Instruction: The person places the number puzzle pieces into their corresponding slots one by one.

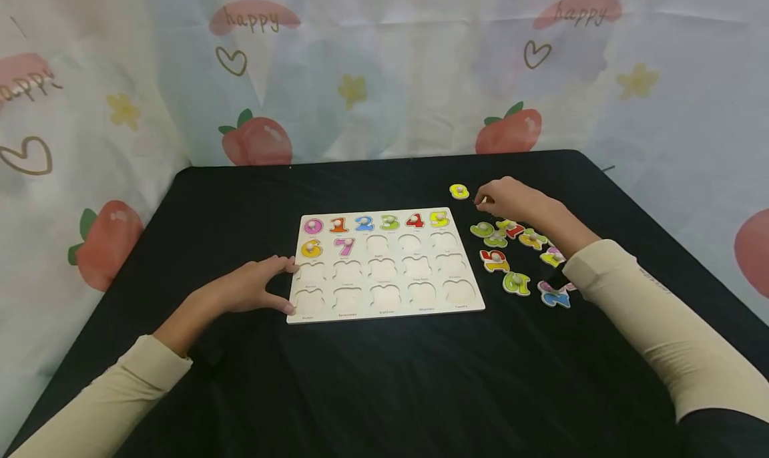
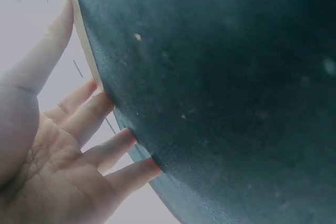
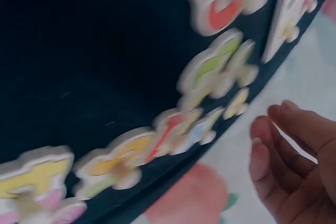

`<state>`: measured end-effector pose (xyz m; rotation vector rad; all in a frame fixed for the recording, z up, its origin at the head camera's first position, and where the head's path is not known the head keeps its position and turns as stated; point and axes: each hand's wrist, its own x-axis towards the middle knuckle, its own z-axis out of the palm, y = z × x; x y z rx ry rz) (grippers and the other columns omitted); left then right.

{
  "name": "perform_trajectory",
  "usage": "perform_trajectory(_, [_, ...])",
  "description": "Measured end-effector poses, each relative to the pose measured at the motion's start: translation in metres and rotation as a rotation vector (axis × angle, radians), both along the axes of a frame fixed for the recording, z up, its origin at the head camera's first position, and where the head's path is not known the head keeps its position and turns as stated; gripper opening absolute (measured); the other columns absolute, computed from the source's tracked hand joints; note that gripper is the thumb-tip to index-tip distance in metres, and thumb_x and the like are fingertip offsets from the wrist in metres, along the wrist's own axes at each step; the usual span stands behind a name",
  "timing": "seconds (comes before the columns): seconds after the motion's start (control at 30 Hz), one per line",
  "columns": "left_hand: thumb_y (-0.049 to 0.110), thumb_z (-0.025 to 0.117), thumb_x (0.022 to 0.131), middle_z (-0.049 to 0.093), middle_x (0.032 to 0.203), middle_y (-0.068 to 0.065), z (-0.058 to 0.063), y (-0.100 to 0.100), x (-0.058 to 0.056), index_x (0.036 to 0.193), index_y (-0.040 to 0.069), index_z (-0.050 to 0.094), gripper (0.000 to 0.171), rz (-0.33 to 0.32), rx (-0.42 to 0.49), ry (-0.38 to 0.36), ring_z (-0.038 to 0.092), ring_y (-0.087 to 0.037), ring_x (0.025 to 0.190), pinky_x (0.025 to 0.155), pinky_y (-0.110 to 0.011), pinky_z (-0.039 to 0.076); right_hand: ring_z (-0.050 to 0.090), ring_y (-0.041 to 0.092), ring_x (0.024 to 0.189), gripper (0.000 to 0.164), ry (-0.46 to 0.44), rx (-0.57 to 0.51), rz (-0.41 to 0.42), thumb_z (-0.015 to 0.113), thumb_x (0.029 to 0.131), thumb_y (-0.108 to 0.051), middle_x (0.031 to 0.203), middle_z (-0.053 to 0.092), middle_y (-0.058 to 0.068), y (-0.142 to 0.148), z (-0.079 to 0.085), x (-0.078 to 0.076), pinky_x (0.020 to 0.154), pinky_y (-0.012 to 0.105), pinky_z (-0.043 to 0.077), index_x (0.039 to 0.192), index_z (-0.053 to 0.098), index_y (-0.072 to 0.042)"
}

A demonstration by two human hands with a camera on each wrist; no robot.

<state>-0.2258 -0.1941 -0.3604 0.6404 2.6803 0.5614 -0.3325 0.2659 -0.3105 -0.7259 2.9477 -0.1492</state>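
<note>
A pale wooden number puzzle board (image 1: 366, 313) lies on the black cloth. Numbers 0 to 7 fill its top row and the start of its second; the other recesses are bare. My left hand (image 1: 255, 286) rests along the board's left edge, thumb by the near corner. Its spread fingertips (image 2: 131, 136) touch the edge in the left wrist view. Beyond the board's right side, my right hand (image 1: 510, 199) hovers with loosely bent fingers, just right of a yellow number piece (image 1: 459, 191). Nothing shows between thumb and fingers of that hand (image 3: 299, 161) in the right wrist view.
Several loose knobbed number pieces lie right of the board, among them a red-and-orange 15 (image 1: 494, 261), a green-yellow piece (image 1: 516, 284) and a blue one (image 1: 554, 296). Some lie under the right forearm. A printed curtain (image 1: 384, 77) stands behind the table.
</note>
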Motion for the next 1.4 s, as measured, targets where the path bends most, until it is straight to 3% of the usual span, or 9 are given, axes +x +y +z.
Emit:
perform_trajectory(0.13, [0.044,0.078,0.072,0.036,0.144,-0.021,-0.001,-0.001,0.000,0.135,0.003,0.045,0.082,0.001,0.002,-0.006,0.027,-0.041,0.134,0.101,-0.056,0.028,0.056,0.019,0.067,0.017,0.040,-0.015,-0.053,0.058,0.092,-0.006,0.092,0.065,0.013,0.010,-0.008,-0.014,0.064,0.038,0.048,0.103,0.066,0.004])
perform_trajectory(0.33, [0.044,0.078,0.071,0.036,0.145,-0.021,-0.003,-0.003,0.000,0.136,0.003,0.045,0.083,0.006,-0.005,-0.006,0.024,-0.042,0.135,0.102,-0.057,0.027,0.058,0.023,0.071,0.016,0.087,-0.021,-0.085,0.059,0.091,-0.006,0.091,0.065,0.015,0.005,-0.015,-0.036,0.069,0.040,0.049,0.100,0.066,0.006])
perform_trajectory(0.57, [0.043,0.078,0.072,0.036,0.145,-0.020,-0.003,-0.002,-0.001,0.135,0.004,0.045,0.082,0.005,0.013,-0.014,0.027,-0.039,0.134,0.102,-0.055,0.028,0.060,0.030,0.084,0.023,0.047,0.042,-0.173,0.056,0.093,-0.006,0.105,0.063,0.022,-0.008,-0.030,-0.063,0.076,0.043,0.048,0.110,0.063,0.008])
perform_trajectory(0.77, [0.043,0.078,0.071,0.036,0.145,-0.020,-0.002,-0.002,-0.001,0.137,0.003,0.044,0.084,0.006,0.006,-0.017,0.026,-0.039,0.134,0.102,-0.055,0.027,0.061,0.031,0.086,0.025,0.041,0.041,-0.174,0.059,0.094,-0.010,0.106,0.062,0.023,-0.014,-0.036,-0.073,0.078,0.045,0.048,0.111,0.064,0.007])
perform_trajectory(0.97, [0.042,0.079,0.072,0.035,0.145,-0.021,0.002,-0.002,-0.002,0.137,0.003,0.043,0.084,0.008,0.004,-0.020,0.024,-0.039,0.135,0.103,-0.055,0.027,0.060,0.026,0.072,0.018,0.060,0.074,-0.195,0.059,0.092,-0.009,0.088,0.065,0.016,-0.018,-0.030,-0.069,0.070,0.042,0.049,0.097,0.068,0.005])
perform_trajectory(1.13, [0.042,0.079,0.072,0.035,0.145,-0.021,0.004,-0.002,-0.002,0.137,0.003,0.043,0.084,0.007,-0.008,-0.017,0.023,-0.040,0.135,0.103,-0.055,0.026,0.057,0.023,0.064,0.015,0.089,0.062,-0.139,0.061,0.091,-0.009,0.076,0.064,0.011,-0.025,-0.024,-0.055,0.063,0.039,0.047,0.088,0.069,0.004])
perform_trajectory(1.4, [0.040,0.079,0.072,0.036,0.144,-0.021,0.002,-0.003,-0.001,0.135,0.002,0.044,0.081,0.005,0.014,-0.008,0.026,-0.040,0.134,0.102,-0.056,0.027,0.054,0.021,0.066,0.014,0.110,0.036,-0.063,0.063,0.089,-0.010,0.080,0.063,0.010,-0.054,-0.016,-0.028,0.062,0.034,0.046,0.093,0.068,0.003])
